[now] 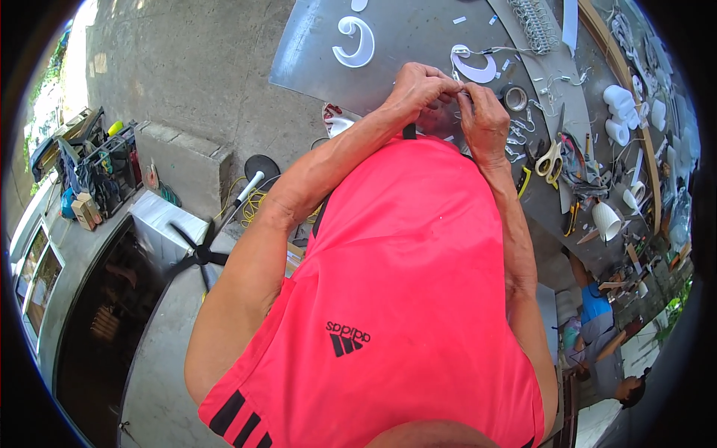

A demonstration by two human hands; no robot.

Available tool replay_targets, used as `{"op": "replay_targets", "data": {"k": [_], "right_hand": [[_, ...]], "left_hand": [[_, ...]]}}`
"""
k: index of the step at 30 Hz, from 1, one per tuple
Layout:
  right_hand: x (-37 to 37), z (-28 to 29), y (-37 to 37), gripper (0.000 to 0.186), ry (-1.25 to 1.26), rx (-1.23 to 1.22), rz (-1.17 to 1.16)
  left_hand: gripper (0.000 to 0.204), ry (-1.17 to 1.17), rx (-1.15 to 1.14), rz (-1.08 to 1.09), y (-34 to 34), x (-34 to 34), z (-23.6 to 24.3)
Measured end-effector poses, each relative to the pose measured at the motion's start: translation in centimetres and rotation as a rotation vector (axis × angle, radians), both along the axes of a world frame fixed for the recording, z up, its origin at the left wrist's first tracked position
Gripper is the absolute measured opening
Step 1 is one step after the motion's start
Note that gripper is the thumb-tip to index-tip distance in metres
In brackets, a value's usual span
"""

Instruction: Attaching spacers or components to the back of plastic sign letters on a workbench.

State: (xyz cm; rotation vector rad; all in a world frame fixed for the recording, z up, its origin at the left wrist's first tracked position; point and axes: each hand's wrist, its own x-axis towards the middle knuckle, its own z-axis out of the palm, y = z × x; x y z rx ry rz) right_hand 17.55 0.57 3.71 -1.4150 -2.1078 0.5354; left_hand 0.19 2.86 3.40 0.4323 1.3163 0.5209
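My left hand [424, 88] and my right hand [485, 119] meet above the near edge of the grey metal sheet [314, 52], both closed in a pinch. Between their fingertips runs a thin wire with small white modules [456, 73], partly hidden by the fingers. It leads up to a white curved piece [478, 73] lying just beyond my hands. To the left, another white curved piece [361, 49] lies on the sheet. A dark roll of tape [514, 98] sits beside my right hand, with more small white modules [517, 136] strewn near it.
Yellow-handled scissors [550, 164], a cloth [582, 170] and a white ribbed cup [606, 221] lie on the right. Farther back are a coiled wire bundle [533, 26] and white rolls [618, 112]. A black-bladed fan [202, 254] stands left. People [601, 347] are at the lower right.
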Motion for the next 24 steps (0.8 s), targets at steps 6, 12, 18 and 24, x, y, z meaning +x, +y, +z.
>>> {"op": "replay_targets", "data": {"k": [6,12,18,24], "right_hand": [[0.0,0.3,-0.1,0.017,-0.064,-0.009,-0.028],[0.3,0.2,0.1,0.011,-0.092,0.017,-0.028],[0.5,-0.3,0.2,0.013,-0.041,-0.002,-0.117],[0.4,-0.4,0.3,0.01,-0.039,-0.016,-0.148]], "left_hand": [[0.025,-0.008,-0.01,0.026,0.0,0.2,-0.3],[0.026,0.014,0.041,-0.028,-0.3,0.3,-0.6],[0.03,0.04,0.237,-0.084,-0.5,0.4,-1.2],[0.027,0.193,0.296,-0.166,-0.6,0.5,-1.2]]}}
